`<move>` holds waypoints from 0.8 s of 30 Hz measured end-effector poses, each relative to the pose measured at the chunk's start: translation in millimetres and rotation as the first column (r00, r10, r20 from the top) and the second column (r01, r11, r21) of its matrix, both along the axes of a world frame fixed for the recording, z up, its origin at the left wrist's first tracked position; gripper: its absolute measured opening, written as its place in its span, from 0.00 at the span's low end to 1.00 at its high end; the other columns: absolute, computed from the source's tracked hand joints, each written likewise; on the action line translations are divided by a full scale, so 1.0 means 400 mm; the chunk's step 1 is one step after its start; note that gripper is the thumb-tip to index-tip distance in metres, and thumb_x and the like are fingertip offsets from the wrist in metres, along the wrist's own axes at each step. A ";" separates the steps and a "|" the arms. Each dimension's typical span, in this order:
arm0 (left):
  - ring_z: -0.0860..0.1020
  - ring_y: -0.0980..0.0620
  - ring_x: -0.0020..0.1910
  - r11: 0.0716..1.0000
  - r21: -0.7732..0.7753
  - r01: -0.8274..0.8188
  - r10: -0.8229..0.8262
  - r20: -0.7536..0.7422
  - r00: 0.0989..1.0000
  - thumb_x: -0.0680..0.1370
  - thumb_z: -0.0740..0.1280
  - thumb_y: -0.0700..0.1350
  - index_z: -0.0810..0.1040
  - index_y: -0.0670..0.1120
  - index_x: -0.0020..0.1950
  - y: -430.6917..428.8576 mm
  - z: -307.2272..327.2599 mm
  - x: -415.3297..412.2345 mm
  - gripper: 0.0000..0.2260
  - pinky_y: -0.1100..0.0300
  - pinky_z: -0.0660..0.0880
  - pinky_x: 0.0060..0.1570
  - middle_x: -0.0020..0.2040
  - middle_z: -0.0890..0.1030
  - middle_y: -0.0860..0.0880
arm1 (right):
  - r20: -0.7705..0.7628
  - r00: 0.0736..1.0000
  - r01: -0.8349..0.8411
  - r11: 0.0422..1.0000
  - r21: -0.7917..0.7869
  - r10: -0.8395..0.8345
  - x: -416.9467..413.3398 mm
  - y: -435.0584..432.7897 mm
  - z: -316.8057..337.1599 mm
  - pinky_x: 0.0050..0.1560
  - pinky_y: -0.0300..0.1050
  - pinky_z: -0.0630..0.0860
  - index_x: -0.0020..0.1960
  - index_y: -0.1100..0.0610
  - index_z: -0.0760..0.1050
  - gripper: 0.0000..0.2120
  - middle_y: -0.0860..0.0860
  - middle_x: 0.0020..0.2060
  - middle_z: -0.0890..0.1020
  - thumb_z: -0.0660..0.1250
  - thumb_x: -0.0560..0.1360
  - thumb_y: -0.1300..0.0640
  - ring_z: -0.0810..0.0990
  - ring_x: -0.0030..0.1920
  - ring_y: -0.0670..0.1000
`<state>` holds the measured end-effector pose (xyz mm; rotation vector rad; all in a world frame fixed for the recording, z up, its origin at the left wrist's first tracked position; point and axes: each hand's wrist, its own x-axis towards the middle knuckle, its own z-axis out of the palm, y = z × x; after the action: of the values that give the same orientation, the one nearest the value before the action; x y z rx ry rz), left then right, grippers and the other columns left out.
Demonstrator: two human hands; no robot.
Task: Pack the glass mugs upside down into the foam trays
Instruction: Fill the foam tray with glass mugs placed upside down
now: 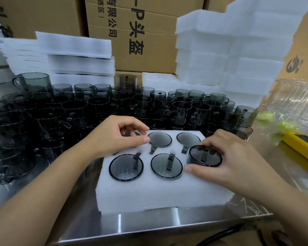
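Downward, right hand (227, 158) around mug (205, 155)

Smoky glossy glass mugs (126, 167); matt white foam tray (149, 192); brushed steel table (149, 222).

And there was the steel table (149, 226), its front edge gleaming, with a white foam tray (149, 194) sitting square on it near the front. Right behind the tray, a dense crowd of smoky glass mugs (75, 107) covered the top from left to right, and foam stacks (78, 63) rose behind them. Off to the right lay a yellow tool (299, 146) beside crumpled clear plastic (295, 96).
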<state>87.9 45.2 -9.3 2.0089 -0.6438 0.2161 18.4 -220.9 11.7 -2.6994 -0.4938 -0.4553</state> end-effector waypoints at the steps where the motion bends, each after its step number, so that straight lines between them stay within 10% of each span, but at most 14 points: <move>1: 0.77 0.61 0.36 1.000 0.002 0.003 -0.003 0.002 1.000 0.63 0.71 0.62 0.83 0.60 0.46 0.000 0.000 0.000 0.14 0.71 0.71 0.36 0.44 0.84 0.57 | -0.015 1.000 -0.004 1.000 0.023 0.004 0.002 -0.002 -0.001 0.43 0.36 0.69 0.44 0.44 0.75 0.31 0.42 0.39 0.72 0.58 0.54 0.22 0.72 0.43 0.40; 24: 0.77 0.60 0.37 0.999 0.019 -0.028 0.028 0.021 0.999 0.68 0.74 0.53 0.84 0.55 0.45 -0.002 0.000 -0.003 0.08 0.70 0.72 0.37 0.41 0.83 0.59 | -0.176 0.979 -0.122 0.984 -0.128 0.099 0.029 -0.018 0.057 0.43 0.35 0.66 0.46 0.43 0.73 0.34 0.42 0.40 0.73 0.46 0.61 0.19 0.71 0.44 0.38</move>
<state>86.5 44.6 -9.1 2.0374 -0.6330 0.2485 30.1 -228.1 34.6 -2.7916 -0.6447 -0.1649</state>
